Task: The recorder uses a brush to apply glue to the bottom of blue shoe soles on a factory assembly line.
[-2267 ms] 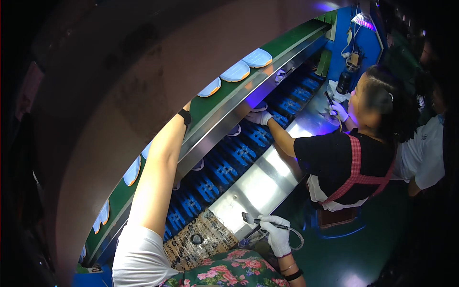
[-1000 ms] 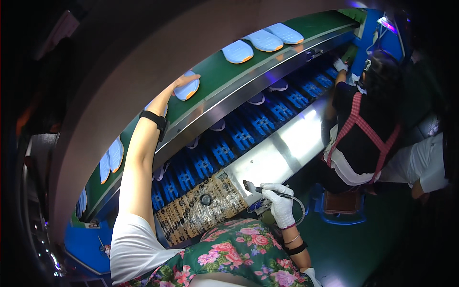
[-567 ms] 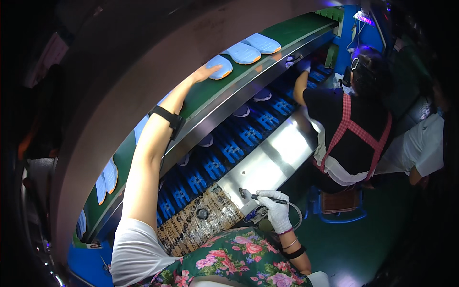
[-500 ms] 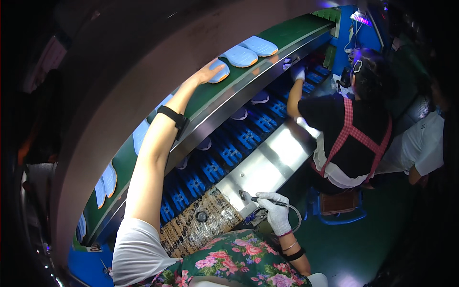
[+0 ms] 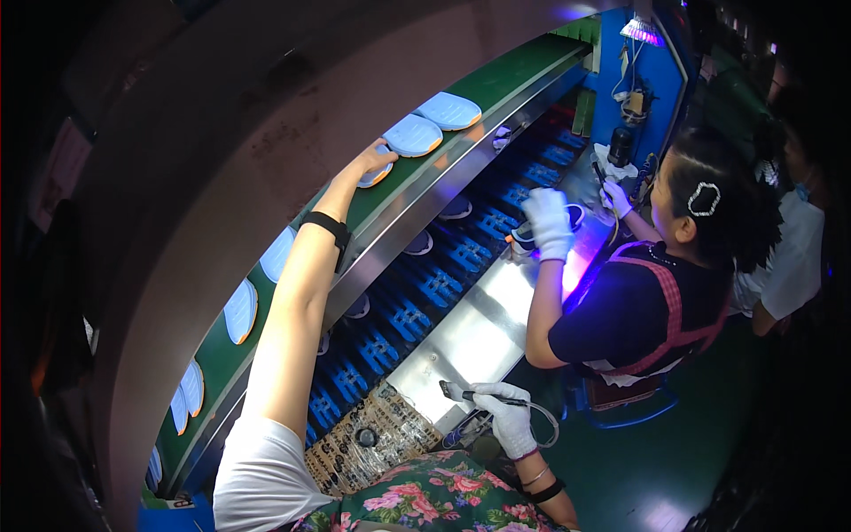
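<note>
High on the green belt, my bare left hand (image 5: 368, 161) is closed on the end of a light-blue shoe sole (image 5: 376, 176) with an orange tip. Right beside it on the belt lie two more blue soles (image 5: 414, 137). My right hand (image 5: 510, 421), in a white knit glove, grips a dark-handled brush (image 5: 454, 391) with a hose running from its back end. The brush head hangs over the bright metal ledge (image 5: 483, 332); whether it touches is unclear.
Below the belt, blue slatted holders (image 5: 409, 321) run along a lower line with several dark shoes (image 5: 418, 243). Close by on the right sits a co-worker (image 5: 647, 293), gloved hand near a shoe (image 5: 525, 238). Brown-taped padding (image 5: 368, 443) covers the near ledge. A lamp (image 5: 642, 32) glows purple.
My view has shifted slightly. My left hand's fingers now curl around the sole's edge. The co-worker has turned, and a shoe now shows by their raised glove. My right hand keeps the brush.
</note>
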### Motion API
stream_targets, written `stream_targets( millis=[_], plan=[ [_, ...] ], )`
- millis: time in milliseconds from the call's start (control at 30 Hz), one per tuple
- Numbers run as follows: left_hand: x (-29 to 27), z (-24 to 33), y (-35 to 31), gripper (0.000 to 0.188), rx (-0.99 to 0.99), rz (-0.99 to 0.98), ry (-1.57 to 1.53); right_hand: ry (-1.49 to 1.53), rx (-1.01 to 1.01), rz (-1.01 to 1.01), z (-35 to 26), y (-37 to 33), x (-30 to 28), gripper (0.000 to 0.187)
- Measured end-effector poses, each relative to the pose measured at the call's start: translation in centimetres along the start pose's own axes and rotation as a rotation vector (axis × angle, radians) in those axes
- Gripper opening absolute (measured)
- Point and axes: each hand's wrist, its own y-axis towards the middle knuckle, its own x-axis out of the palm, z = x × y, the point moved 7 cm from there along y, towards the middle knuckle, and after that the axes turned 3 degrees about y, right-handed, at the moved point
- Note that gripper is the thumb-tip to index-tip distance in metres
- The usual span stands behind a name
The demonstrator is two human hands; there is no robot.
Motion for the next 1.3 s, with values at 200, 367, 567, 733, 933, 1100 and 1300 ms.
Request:
stream_targets(
  millis=[200,367,567,733,933,1100,1300],
  plan=[
    [-0.4,-4.0,1.0,0.082,-0.097,0.07,0.12,0.025,0.08,-0.059,1.6,1.3,2.0,0.017],
    [0.6,-1.6,2.9,0.081,-0.112,0.086,0.031,0.006,0.071,-0.034,1.5,2.0,1.6,0.019],
    [1.1,1.6,3.9,0.078,-0.058,0.108,-0.097,-0.026,0.084,0.018,1.0,1.8,1.4,0.019],
    [1.0,-6.0,5.2,0.078,-0.105,0.159,-0.027,-0.064,0.127,-0.065,1.4,1.4,4.0,0.019],
    [0.7,4.1,3.1,0.077,-0.026,-0.002,-0.052,-0.06,0.02,0.04,-0.2,2.0,0.9,0.016],
    [-2.0,-0.2,2.5,0.092,0.006,0.078,0.14,-0.038,0.052,-0.068,0.6,2.3,2.6,0.015],
    [-3.7,8.4,1.2,0.097,0.071,0.229,0.022,0.015,0.058,-0.036,0.6,2.3,0.6,0.015]
  ],
)
